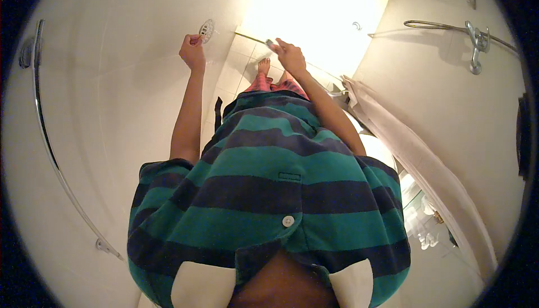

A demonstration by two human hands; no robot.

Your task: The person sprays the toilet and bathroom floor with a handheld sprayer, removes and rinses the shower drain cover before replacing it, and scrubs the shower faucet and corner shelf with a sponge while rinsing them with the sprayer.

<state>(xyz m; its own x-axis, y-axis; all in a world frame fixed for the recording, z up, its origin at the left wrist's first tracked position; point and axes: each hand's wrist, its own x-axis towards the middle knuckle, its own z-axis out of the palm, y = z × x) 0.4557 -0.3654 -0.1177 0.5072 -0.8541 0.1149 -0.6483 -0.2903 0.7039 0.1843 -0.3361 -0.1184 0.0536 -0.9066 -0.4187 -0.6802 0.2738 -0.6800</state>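
My left hand (192, 54) is raised close to a round fitting (208, 31) with dark slots on the pale wall. Its fingers are pinched together near the fitting's lower edge, and whatever may be between them is too small to tell. Farther right, my right hand (291, 59) is closed around a small grey object (272, 45) whose end sticks out to the left past the fingers. The two hands are apart.
A long curved metal rail (49, 145) runs along the left wall. At the right are a metal tap (476, 47) with a hose and a pale curtain (415, 139). A bare foot (263, 66) stands on the tiled floor (238, 61), beside a bright white surface (320, 10).
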